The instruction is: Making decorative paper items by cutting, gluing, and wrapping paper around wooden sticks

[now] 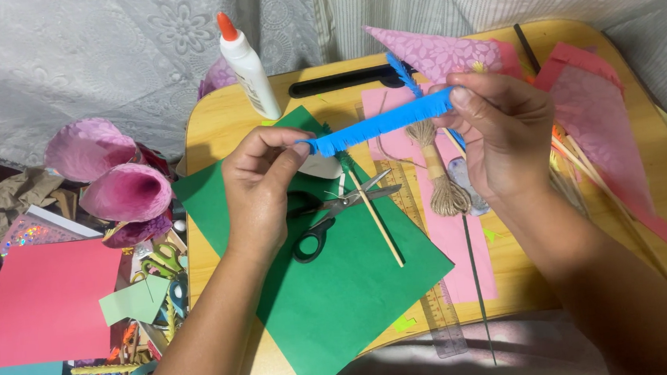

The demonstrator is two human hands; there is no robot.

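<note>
The blue strip is a narrow band of paper, bright blue, cut along its lower edge into a fine fringe. It runs slightly uphill from left to right and hangs in the air above the table, over the green sheet and the pink sheet.

The left hand pinches the strip's lower left end between thumb and forefinger; this grip is closed on the strip. The right hand pinches the upper right end between thumb and fingertips; this grip is also closed on the strip. The strip is stretched nearly straight between the two hands.

Below the strip, on the green sheet:
- Scissors with black handles, blades slightly parted, partly covered by the left hand.
- A thin wooden stick, lying diagonally, its upper end wrapped in green fringe.

Beside the right hand, on the pink sheet, lies a spool of twine. A clear ruler runs along the edge of the green sheet towards the near edge of the table.

At the far edge of the table stands a white glue bottle with an orange cap, upright. A pink patterned cone lies behind the right hand. Left of the table lie a red sheet and pink paper flowers.
</note>
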